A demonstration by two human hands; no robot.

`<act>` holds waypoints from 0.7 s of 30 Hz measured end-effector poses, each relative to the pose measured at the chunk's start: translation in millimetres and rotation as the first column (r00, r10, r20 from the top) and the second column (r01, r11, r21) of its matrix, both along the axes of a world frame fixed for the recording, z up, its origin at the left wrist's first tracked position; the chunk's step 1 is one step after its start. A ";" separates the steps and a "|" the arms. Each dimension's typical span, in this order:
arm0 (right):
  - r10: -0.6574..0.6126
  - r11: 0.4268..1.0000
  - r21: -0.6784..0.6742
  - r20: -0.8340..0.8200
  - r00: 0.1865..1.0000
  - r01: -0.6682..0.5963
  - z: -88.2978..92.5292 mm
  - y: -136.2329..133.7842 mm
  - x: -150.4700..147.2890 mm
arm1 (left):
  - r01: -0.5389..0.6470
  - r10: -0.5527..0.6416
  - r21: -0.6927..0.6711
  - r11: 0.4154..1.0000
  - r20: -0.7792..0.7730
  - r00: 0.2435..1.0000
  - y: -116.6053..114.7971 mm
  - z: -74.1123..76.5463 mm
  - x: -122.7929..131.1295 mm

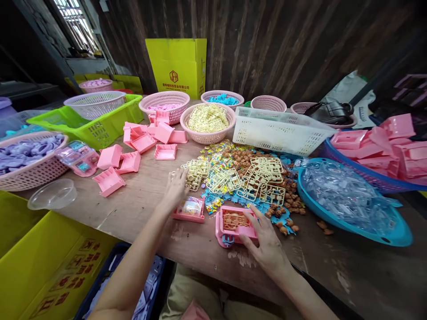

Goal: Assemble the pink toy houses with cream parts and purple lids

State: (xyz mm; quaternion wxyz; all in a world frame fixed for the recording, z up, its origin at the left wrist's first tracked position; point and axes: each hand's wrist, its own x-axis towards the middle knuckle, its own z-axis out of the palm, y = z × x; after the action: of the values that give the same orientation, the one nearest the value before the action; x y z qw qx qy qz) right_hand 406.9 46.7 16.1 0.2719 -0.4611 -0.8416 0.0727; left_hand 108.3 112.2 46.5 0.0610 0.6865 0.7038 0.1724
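Observation:
My left hand (pixel 177 190) reaches over the left edge of the cream plastic part frames (pixel 196 171), its fingers stretched and apart, fingertips at the frames. Just below it lies an open pink tray (pixel 189 218) with a clear-wrapped packet (pixel 191 206) inside. My right hand (pixel 267 242) is at the right end of a pink plastic case (pixel 220 224), thumb on the near side and fingers at the far rim. A brown part frame (pixel 233 219) sits inside that case, and a blue piece (pixel 227 240) shows at its near left corner.
Loose brown pieces (pixel 295 200) and more cream frames spread beyond my hands. A blue basin (pixel 353 204) of clear-wrapped packets stands right. Pink trays (pixel 143 142) lie left, near a clear bowl (pixel 53 195). A cream-filled basket (pixel 207 133) and white crate (pixel 280 133) stand behind.

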 end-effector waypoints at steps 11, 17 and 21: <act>-0.005 0.998 0.057 -0.071 0.997 0.009 10.6 -9.4 4.3 | 0.104 -0.103 0.012 0.995 -0.050 0.993 10.0 -18.7 -15.2; -0.058 0.981 0.181 -0.090 0.994 0.074 11.2 -4.9 8.4 | 0.096 -0.105 0.121 0.988 0.067 0.992 1.3 -24.2 -26.3; -0.056 0.972 0.220 -0.126 0.990 0.083 18.7 -4.9 11.5 | -0.044 0.002 0.226 0.973 0.183 0.983 -18.1 -24.5 -36.4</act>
State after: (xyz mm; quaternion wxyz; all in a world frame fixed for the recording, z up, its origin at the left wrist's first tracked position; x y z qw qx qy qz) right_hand 418.3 41.8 34.8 0.3742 -0.4515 -0.8100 -0.0050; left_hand 71.8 94.1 22.0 0.0434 0.6621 0.6786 0.3151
